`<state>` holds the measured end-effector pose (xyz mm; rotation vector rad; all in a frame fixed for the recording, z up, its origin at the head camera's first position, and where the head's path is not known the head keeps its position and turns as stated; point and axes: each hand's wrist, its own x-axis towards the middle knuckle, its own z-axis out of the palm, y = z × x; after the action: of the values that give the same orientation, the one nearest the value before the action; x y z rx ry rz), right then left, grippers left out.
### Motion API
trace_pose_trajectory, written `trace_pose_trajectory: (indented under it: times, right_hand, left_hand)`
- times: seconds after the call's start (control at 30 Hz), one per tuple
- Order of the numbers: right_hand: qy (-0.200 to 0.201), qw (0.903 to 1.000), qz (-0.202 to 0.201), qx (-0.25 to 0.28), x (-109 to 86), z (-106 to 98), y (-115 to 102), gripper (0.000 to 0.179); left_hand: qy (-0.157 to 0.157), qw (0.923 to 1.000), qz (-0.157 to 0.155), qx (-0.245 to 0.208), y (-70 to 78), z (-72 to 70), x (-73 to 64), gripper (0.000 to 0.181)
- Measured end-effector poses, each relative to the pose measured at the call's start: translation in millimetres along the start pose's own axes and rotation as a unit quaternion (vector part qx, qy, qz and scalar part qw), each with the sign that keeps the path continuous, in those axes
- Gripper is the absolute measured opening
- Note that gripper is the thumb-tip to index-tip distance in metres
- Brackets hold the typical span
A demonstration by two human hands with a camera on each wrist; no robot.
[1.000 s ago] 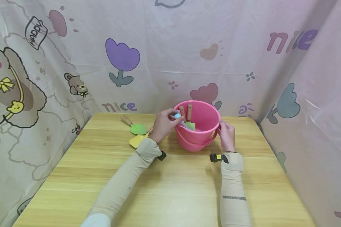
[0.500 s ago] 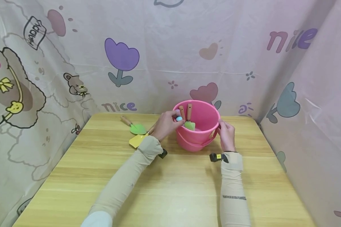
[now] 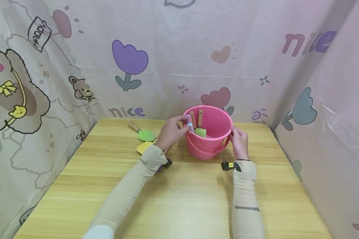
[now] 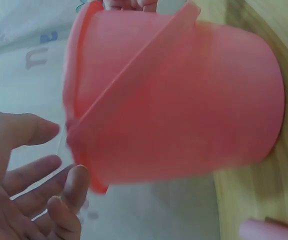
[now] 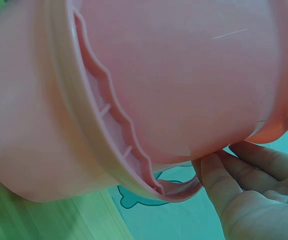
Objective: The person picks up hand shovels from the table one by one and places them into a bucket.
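In the head view a pink bucket [image 3: 204, 146] stands upright on the wooden table. Inside it lean two wooden handles [image 3: 200, 119], a green blade [image 3: 200, 132] and a lilac thing with a light-blue part [image 3: 189, 125], whose kind is unclear. My left hand [image 3: 171, 132] is at the bucket's left rim; the left wrist view shows its thumb and fingers [image 4: 76, 187] spread apart, holding nothing. My right hand [image 3: 240, 142] holds the bucket's right side near the rim, its thumb and fingers [image 5: 216, 175] pinching by the handle joint.
Left of the bucket lie a green trowel [image 3: 146, 135] and a yellow shovel [image 3: 144, 147], the latter partly behind my left wrist. Something purple [image 3: 159, 169] shows beneath that wrist. Patterned curtains [image 3: 167, 49] rise behind the table and at both sides.
My left hand has let go of the lilac and light-blue thing, which now leans inside the bucket, and has drawn slightly back left. The right hand keeps its place on the bucket.
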<state>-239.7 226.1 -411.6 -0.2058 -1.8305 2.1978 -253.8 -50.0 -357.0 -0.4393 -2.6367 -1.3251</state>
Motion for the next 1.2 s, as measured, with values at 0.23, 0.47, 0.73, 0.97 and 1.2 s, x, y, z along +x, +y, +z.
trace_pose_trajectory:
  times: [0.23,0.47,0.73,0.97,1.2]
  right_hand:
    - [-0.002,0.9999,-0.009,0.009,1.3,1.5,0.8,0.045]
    - [-0.001,1.0,-0.005,0.005,0.8,0.2,0.3,0.039]
    - [0.002,0.9999,-0.006,0.012,2.3,-1.3,0.7,0.04]
    - [-0.007,1.0,0.003,-0.002,0.7,0.4,2.7,0.047]
    - [-0.003,1.0,-0.004,-0.002,2.9,-0.3,4.1,0.046]
  left_hand:
    - [0.042,0.9989,0.002,0.021,-38.6,-42.5,-6.3,0.034]
    - [0.063,0.9967,-0.033,0.038,-93.4,-73.7,-24.6,0.03]
    - [0.008,0.9958,-0.07,0.058,-125.4,-56.7,-40.9,0.026]
    - [-0.044,0.9935,-0.089,0.056,-129.9,-32.9,-35.6,0.027]
    - [-0.076,0.9894,-0.077,0.098,-121.2,-12.9,-7.0,0.033]
